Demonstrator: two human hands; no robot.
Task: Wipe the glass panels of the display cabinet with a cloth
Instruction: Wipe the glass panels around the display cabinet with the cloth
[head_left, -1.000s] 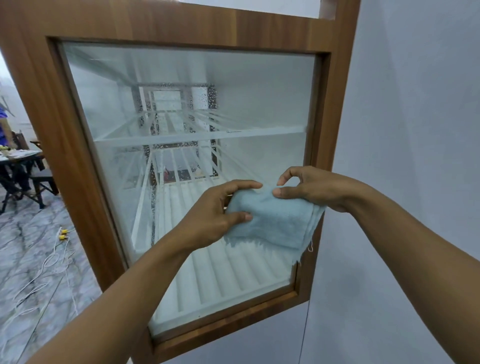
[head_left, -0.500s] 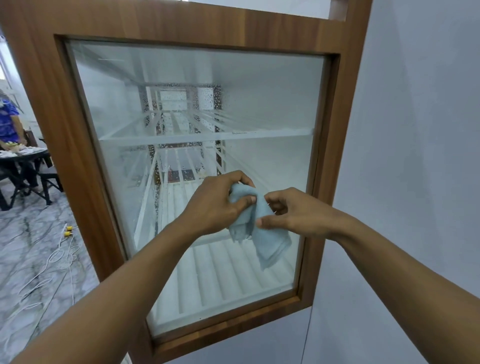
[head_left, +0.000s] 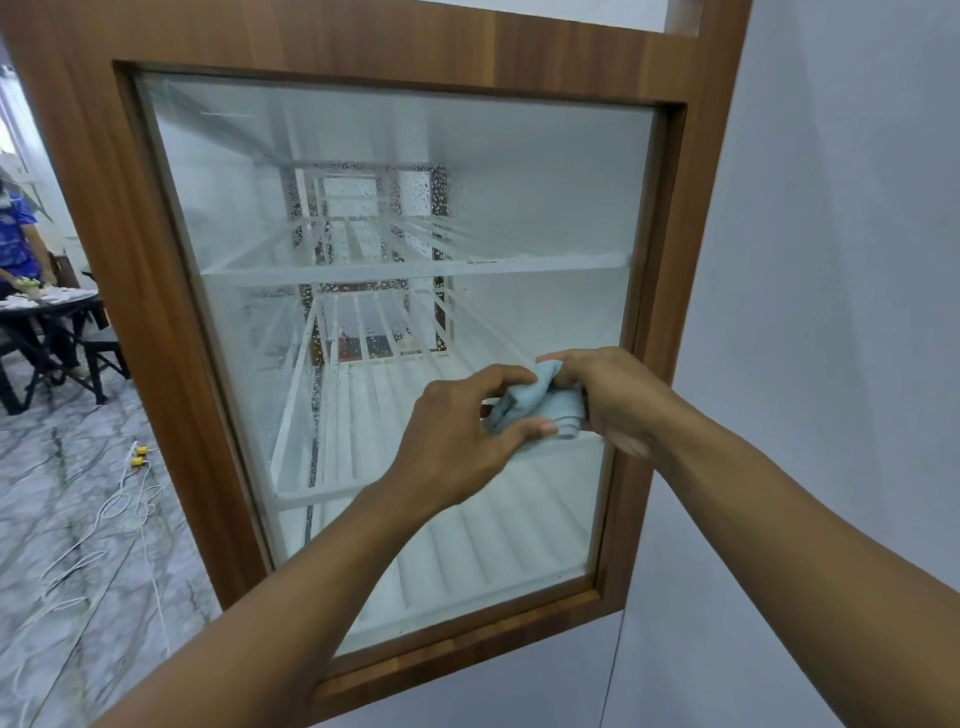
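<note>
A glass panel (head_left: 363, 182) set in a brown wooden frame (head_left: 156, 312) fills the view; white slatted shelves and water droplets show behind it. A light blue cloth (head_left: 540, 402) is bunched into a small wad in front of the panel's lower right part. My left hand (head_left: 462, 441) pinches the cloth's left side between thumb and fingers. My right hand (head_left: 608, 395) grips its right side, with most of the wad tucked in its palm. Whether the cloth touches the glass I cannot tell.
A pale wall (head_left: 831, 312) stands close on the right of the frame. At left, white cables with yellow plugs (head_left: 137, 454) lie on the marble floor (head_left: 52, 519). Further back, a person in blue (head_left: 18, 244) is at a dark table (head_left: 57, 306).
The cloth, spread flat between both hands a second ago, has been gathered into a tight wad. Both hands have come together near the panel's right side.
</note>
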